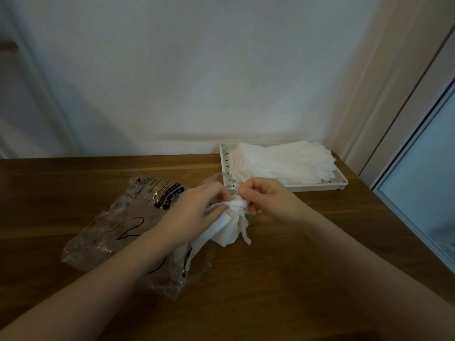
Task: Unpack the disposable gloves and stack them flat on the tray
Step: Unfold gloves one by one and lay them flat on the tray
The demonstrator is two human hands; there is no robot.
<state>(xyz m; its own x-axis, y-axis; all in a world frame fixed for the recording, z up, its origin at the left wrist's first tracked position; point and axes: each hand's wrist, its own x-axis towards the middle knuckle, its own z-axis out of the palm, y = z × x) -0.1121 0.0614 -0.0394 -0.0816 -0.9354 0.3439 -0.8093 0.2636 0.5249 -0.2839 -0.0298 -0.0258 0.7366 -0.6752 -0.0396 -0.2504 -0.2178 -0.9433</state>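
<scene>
**Bunched glove held between both hands, tray stack ahead and to the right**

The left hand (197, 207) and right hand (262, 195) both pinch one white glove (230, 225) at its gathered upper end, fingers curled onto the fabric. The glove is held just above the bench (270, 279), crumpled, with its loose strips hanging down and toward the person. Its long axis runs roughly up and down as held; which end is the cuff cannot be told.

The clear plastic packaging (115, 222) lies flat on the bench under and left of the left forearm, printed side up. Some white material shows at its near opening.

The white tray (225, 168) sits against the wall, beyond the hands and to their right. A stack of gloves (283, 163) lies flat in it, cuffs toward the left, fingertips toward the right, long axis along the tray's length.

Judgement: the right hand is nearer the tray. The held glove would need spreading and turning from vertical to a left-right lay, matching the stack, before being carried forward and right. The task appears well advanced.
</scene>
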